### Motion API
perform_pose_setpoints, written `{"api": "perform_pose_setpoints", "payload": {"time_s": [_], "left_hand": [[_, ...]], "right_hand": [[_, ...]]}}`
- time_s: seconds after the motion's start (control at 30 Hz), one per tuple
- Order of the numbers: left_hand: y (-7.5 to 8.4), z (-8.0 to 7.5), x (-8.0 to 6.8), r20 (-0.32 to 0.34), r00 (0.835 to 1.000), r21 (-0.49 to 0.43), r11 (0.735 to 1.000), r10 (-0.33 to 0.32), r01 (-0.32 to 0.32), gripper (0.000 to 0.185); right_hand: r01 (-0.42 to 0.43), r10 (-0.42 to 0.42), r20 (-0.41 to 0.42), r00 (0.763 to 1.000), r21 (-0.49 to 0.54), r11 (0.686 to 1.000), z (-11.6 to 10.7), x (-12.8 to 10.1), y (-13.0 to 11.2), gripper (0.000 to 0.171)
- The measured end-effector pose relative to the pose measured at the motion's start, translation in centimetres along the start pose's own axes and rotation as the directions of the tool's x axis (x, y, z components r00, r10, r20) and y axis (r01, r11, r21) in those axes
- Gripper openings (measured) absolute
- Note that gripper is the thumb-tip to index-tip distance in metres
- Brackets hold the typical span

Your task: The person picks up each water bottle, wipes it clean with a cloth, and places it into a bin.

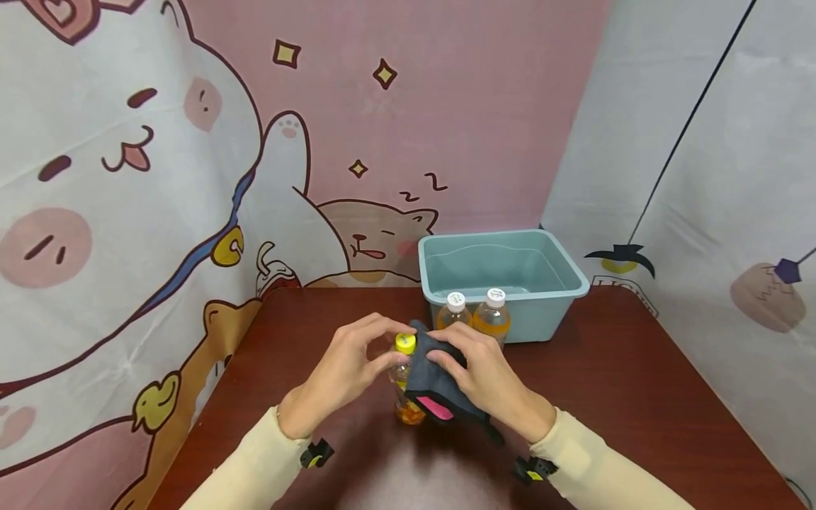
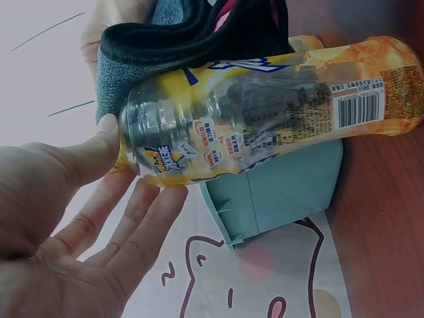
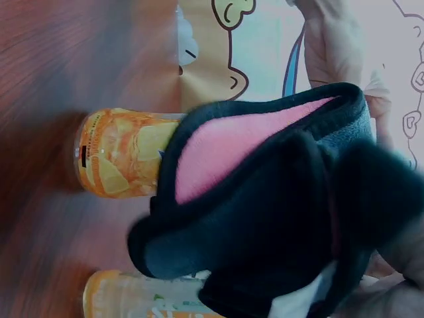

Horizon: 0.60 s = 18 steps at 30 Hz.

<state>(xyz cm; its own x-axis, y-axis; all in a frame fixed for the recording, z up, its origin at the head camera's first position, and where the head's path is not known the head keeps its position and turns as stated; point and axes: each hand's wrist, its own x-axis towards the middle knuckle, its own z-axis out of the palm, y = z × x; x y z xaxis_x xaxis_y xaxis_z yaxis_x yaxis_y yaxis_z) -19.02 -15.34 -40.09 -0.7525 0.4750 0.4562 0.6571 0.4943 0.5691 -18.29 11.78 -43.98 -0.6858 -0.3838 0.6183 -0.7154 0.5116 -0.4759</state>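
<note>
A clear bottle point(image 1: 408, 409) with a yellow cap point(image 1: 404, 343) and an orange label stands on the table between both hands. My left hand point(image 1: 344, 368) pinches its upper part, thumb and fingers on the shoulder of the bottle point(image 2: 265, 126). My right hand point(image 1: 487, 382) holds a dark cloth point(image 1: 426, 382) with a pink lining against the bottle's side. In the left wrist view the cloth point(image 2: 192, 33) drapes over the bottle. The right wrist view is filled by the cloth point(image 3: 265, 218), with the bottle's base point(image 3: 122, 152) sticking out behind it.
A light teal tub point(image 1: 542, 315) stands at the back of the dark red table point(image 1: 637, 397). Two bottles with white caps point(image 1: 455, 312) point(image 1: 493, 315) stand just in front of it, close behind my hands. Printed curtains enclose the table on three sides.
</note>
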Motion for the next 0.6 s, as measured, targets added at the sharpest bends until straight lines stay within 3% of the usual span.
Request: {"api": "perform_pose_setpoints", "payload": {"time_s": [0.33, 0.6], "left_hand": [[0.2, 0.0, 0.3, 0.02, 1.0, -0.01, 1.0, -0.024, 0.024, 0.044], [0.4, 0.0, 0.2, 0.018, 1.0, 0.015, 1.0, -0.024, 0.023, 0.043]], "right_hand": [[-0.005, 0.01, 0.087, 0.996, -0.06, 0.998, -0.5, -0.7, 0.6, 0.025], [0.032, -0.011, 0.189, 0.982, -0.112, 0.993, 0.6, -1.4, 2.0, 0.022]]}}
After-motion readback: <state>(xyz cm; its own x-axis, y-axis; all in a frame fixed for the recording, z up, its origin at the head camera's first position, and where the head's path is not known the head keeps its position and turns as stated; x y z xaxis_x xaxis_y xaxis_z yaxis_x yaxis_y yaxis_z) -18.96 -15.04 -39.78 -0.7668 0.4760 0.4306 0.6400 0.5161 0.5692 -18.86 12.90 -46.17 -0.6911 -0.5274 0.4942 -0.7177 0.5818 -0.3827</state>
